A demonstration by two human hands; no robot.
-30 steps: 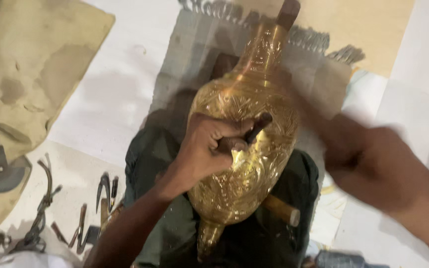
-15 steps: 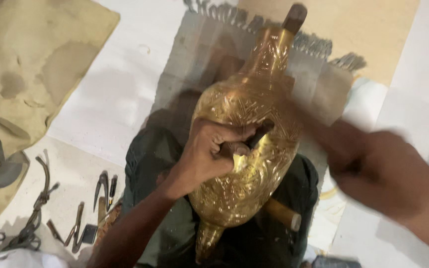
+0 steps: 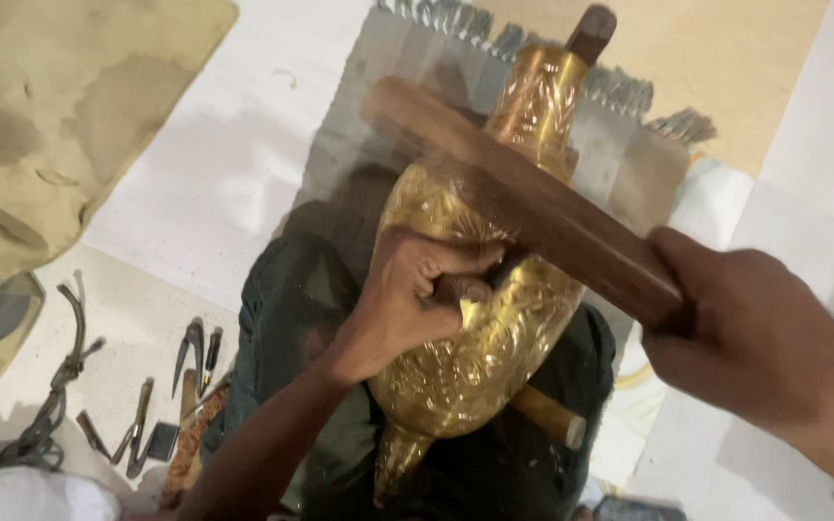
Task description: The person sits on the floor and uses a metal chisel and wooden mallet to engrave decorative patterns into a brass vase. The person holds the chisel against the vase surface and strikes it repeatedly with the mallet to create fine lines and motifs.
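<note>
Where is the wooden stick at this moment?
In the head view, the right hand holds the wooden stick across the brass vase, just above the left hand.

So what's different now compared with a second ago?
The right hand has swung its wooden stick leftward, so it now lies across the brass vessel above the left hand. Before, that hand was out to the right. The left hand keeps its small tool pressed on the vessel, which hasn't shifted.

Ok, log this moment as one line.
left hand: grips small tool against brass vase | right hand: holds wooden mallet over tool | vase lies on lap
</note>
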